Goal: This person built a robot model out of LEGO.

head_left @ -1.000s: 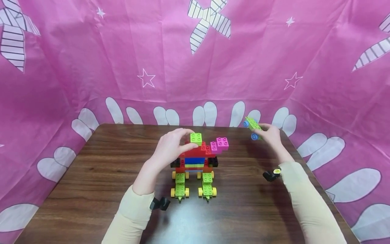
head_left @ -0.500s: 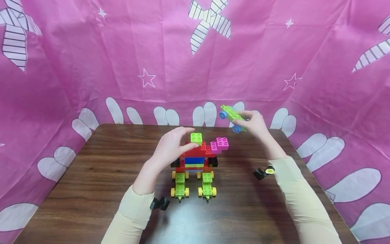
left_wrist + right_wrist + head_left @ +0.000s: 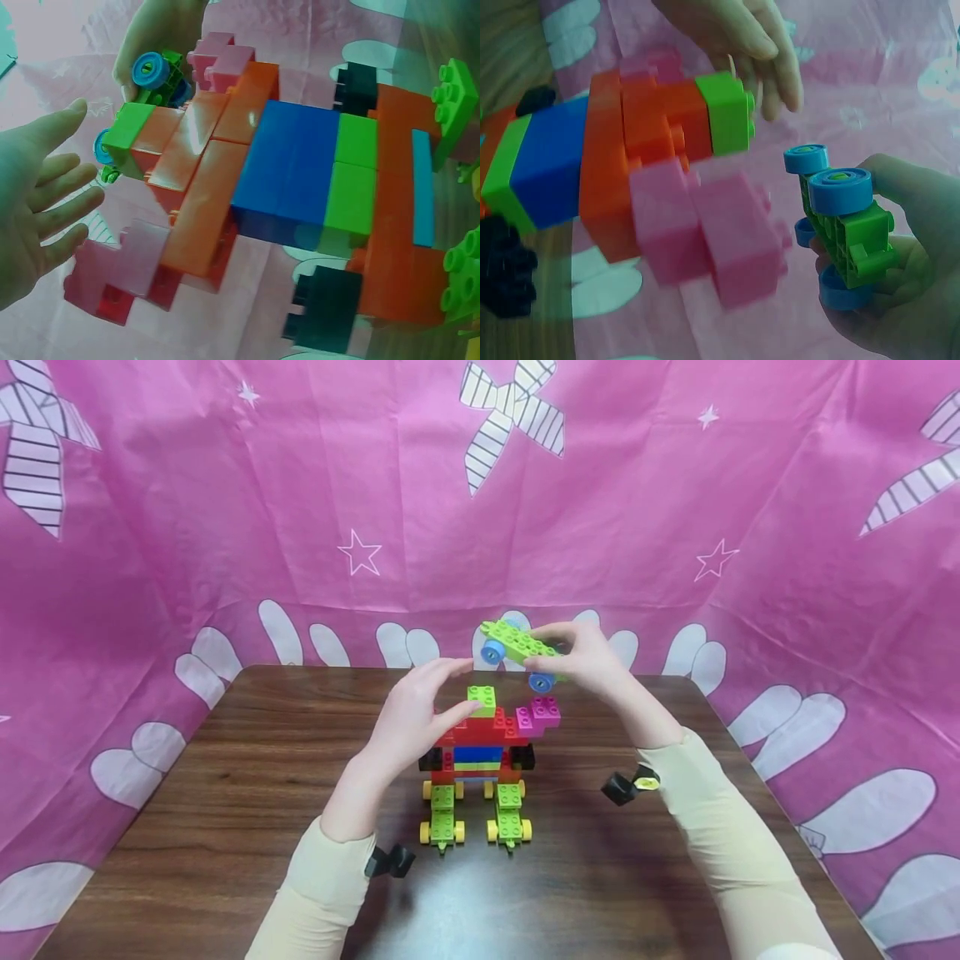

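Note:
My right hand [image 3: 588, 662] grips a green toy brick car base [image 3: 512, 640] with blue wheels, holding it tilted above a figure built of toy bricks [image 3: 480, 754]. A lime green brick [image 3: 727, 114] tops the figure, studs upward, over red bricks [image 3: 604, 165]. My left hand [image 3: 408, 710] is beside that top brick with its fingers spread; in the left wrist view its fingers [image 3: 71, 202] stand apart from the bricks. Pink bricks [image 3: 739, 232] form a stepped piece at the figure's side. The figure's feet are two green bases [image 3: 442, 822] with yellow wheels.
The figure stands on a dark brown wooden table [image 3: 247, 802]. Black bricks [image 3: 522, 757] jut from its sides at mid height. A pink curtain [image 3: 600, 527] with bows and stars hangs behind the table and along both sides.
My right hand has carried the blue-wheeled car base leftward from the table's far right to above the figure. My left hand has loosened from the lime brick, its fingers lifting and spreading.

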### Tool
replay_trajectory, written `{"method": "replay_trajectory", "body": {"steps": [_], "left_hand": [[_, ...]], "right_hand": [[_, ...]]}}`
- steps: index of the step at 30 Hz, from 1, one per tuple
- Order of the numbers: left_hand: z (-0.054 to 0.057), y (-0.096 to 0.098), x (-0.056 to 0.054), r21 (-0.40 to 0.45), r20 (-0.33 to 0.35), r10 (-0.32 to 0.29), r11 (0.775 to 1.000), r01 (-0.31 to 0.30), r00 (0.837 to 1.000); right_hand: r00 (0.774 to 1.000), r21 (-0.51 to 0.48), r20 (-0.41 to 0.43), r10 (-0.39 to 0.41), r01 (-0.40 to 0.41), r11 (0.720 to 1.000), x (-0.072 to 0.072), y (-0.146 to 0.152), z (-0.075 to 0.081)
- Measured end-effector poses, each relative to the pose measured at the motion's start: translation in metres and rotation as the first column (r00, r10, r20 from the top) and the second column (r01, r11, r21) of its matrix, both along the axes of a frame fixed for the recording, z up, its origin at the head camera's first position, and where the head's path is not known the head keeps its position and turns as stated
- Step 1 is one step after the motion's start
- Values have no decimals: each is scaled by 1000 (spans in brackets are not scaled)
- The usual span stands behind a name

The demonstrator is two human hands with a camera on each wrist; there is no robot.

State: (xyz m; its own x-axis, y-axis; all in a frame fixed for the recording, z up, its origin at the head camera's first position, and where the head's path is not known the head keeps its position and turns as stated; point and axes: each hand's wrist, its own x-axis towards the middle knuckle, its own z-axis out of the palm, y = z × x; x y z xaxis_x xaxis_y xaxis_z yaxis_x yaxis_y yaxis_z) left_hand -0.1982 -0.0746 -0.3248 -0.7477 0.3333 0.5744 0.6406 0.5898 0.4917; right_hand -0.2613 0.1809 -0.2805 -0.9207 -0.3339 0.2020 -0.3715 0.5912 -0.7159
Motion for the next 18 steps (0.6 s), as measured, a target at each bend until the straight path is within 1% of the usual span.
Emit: {"method": "replay_trajectory", "body": {"steps": [4, 7, 12, 18], "left_hand": [[5, -4, 2, 65, -62, -2, 998, 6, 998], [8, -6, 2, 100, -93, -2, 995, 11, 996], [10, -9, 2, 124, -102, 5, 992, 8, 995], [8, -13, 2, 143, -99, 34, 989, -19, 994]], "right_hand": [[998, 9, 21, 53, -53, 999, 5, -10, 4], [992, 23, 6, 125, -125, 992, 6, -16, 6], [974, 57, -15, 228, -227, 972, 6, -25, 7], [957, 82, 25, 290, -291, 953, 5, -30, 6]]}}
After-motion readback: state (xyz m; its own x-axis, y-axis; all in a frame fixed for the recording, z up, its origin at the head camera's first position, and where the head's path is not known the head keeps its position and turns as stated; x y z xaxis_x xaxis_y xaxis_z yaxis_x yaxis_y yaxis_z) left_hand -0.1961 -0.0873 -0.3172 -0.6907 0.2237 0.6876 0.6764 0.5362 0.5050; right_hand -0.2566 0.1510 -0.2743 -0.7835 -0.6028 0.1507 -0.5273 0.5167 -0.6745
